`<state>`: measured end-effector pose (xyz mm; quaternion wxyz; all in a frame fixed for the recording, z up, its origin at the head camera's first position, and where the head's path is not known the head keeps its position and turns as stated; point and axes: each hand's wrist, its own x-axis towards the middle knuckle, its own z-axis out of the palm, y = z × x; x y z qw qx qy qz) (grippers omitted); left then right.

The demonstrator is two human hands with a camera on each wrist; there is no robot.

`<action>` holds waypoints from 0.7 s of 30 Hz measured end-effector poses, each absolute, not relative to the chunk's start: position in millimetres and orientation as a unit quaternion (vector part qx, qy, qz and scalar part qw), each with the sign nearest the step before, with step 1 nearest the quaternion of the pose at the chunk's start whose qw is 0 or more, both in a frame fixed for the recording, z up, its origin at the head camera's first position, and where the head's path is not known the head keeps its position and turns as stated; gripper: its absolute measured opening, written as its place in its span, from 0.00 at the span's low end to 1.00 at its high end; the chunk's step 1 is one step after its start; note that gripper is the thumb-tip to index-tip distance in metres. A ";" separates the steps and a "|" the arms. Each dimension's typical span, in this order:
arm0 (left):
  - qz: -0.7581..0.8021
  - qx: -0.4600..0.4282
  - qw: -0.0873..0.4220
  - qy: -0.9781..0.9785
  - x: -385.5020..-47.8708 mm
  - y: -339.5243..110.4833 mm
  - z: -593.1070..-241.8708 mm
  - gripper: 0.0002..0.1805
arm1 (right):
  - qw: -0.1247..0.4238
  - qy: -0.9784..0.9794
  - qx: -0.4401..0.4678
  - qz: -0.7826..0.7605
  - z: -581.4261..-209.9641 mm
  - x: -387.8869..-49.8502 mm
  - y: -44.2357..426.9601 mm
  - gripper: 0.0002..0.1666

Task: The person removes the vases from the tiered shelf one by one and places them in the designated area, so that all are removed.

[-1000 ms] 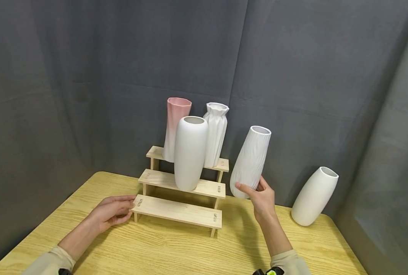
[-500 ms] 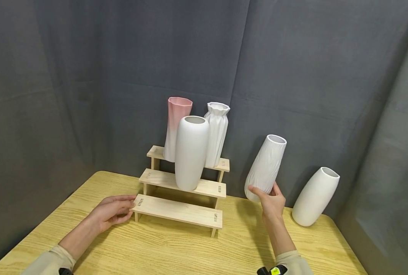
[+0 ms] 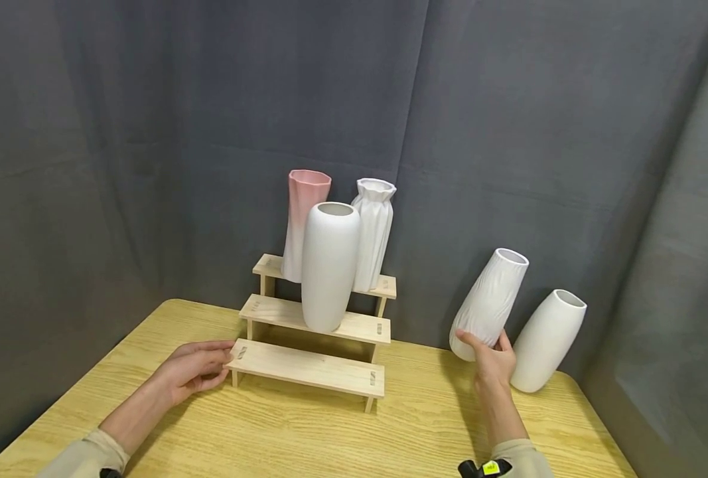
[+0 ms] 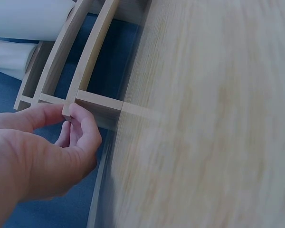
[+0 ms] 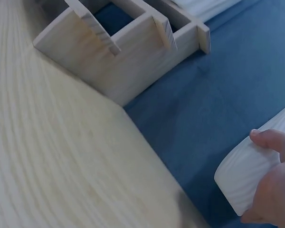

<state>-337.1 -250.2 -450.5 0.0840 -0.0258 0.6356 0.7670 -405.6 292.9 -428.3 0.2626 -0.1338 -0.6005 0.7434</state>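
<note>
My right hand [image 3: 492, 362] grips a white ridged vase [image 3: 492, 302] near its base, thumb on the near side. That vase leans to the right, just left of a smooth white vase [image 3: 547, 342] at the table's right end. In the right wrist view the ridged vase [image 5: 247, 175] appears off the table edge's line. My left hand [image 3: 195, 372] pinches the left end of the lowest step of a wooden tiered stand [image 3: 306, 366], thumb and finger on the board's corner in the left wrist view. A tall smooth white vase [image 3: 331, 265] stands on the middle step.
On the top step are a pink-to-white vase [image 3: 307, 199] and a white pleated vase [image 3: 374, 232]. The stand sits on a wood-grain table [image 3: 294, 438]. Grey curtains [image 3: 509, 133] hang behind and at the right.
My right hand has carried the ridged vase to the right and lower, away from the stand and close to the smooth vase. The left hand stays at the lowest step.
</note>
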 end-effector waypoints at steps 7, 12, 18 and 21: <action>0.760 -0.020 0.085 0.644 -337.7 -250.1 -451.6 0.31 | 0.296 -0.599 -0.154 0.728 -445.3 -408.1 298.2 0.57; 0.764 -0.018 0.086 0.639 -337.4 -249.8 -451.9 0.30 | 0.298 -0.597 -0.167 0.726 -455.2 -407.8 300.8 0.55; 0.766 -0.017 0.087 0.637 -336.3 -249.6 -452.2 0.30 | 0.292 -0.609 -0.178 0.716 -466.2 -410.1 305.1 0.51; 0.765 -0.018 0.087 0.638 -336.3 -249.7 -452.2 0.30 | 0.295 -0.618 -0.173 0.708 -468.7 -410.3 305.6 0.53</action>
